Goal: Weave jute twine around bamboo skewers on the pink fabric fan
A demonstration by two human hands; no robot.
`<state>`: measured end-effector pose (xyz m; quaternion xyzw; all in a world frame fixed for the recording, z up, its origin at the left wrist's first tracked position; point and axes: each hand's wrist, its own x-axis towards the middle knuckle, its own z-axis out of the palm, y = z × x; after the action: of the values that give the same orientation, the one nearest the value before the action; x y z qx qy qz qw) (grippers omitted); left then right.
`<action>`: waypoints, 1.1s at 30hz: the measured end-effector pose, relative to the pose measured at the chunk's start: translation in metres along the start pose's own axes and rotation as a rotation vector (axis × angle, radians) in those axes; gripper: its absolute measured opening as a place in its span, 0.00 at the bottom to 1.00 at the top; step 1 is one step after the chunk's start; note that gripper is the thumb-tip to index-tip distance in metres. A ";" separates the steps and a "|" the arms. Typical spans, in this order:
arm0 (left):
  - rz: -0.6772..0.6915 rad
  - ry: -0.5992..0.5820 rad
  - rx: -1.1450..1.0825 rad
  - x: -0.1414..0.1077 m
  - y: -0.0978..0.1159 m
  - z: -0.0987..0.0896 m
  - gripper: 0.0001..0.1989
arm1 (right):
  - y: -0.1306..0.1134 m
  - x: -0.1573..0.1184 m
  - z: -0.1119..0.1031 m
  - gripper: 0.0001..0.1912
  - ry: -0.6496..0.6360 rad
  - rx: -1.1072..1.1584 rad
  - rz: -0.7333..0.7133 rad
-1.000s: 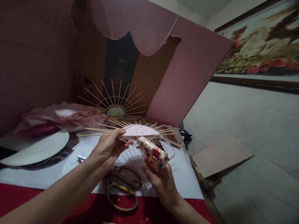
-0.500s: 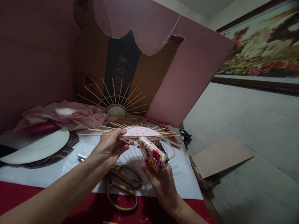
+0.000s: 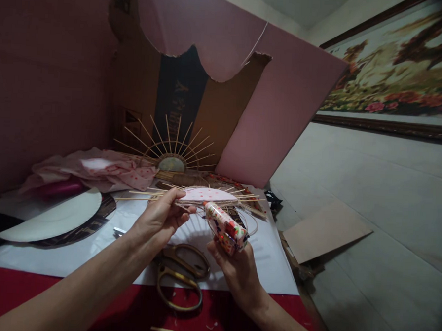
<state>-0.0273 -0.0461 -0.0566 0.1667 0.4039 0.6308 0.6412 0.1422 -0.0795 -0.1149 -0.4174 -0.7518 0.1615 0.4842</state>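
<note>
Between thumb and fingers, my left hand pinches the left end of a half-round piece covered in pink dotted fabric, with thin wooden sticks fanning out from it and twine along its near edge. My right hand grips a glue gun with a colourful pattern. Its orange tip is at the near edge of the fabric piece; whether it touches cannot be made out. Below the hands lie scissors with gold-coloured handles, their blades partly hidden by my left forearm.
Against the cardboard stands a similar half-round stick piece. Crumpled pink fabric and a white half-disc lie at left. A short pointed stick rests on the red cloth. A pink board rises behind.
The fabric piece has tilted very slightly in my left hand. My right hand and the glue gun stay in nearly the same place.
</note>
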 end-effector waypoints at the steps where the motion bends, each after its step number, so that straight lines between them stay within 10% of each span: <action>1: 0.000 0.006 0.000 0.000 0.000 0.000 0.04 | 0.000 0.000 0.000 0.07 0.001 0.002 0.006; 33: 0.005 0.029 0.001 -0.001 0.003 0.001 0.03 | -0.005 -0.001 -0.002 0.11 -0.016 0.029 0.134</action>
<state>-0.0287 -0.0461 -0.0531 0.1589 0.4128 0.6347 0.6337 0.1419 -0.0833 -0.1117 -0.4584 -0.7237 0.2078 0.4721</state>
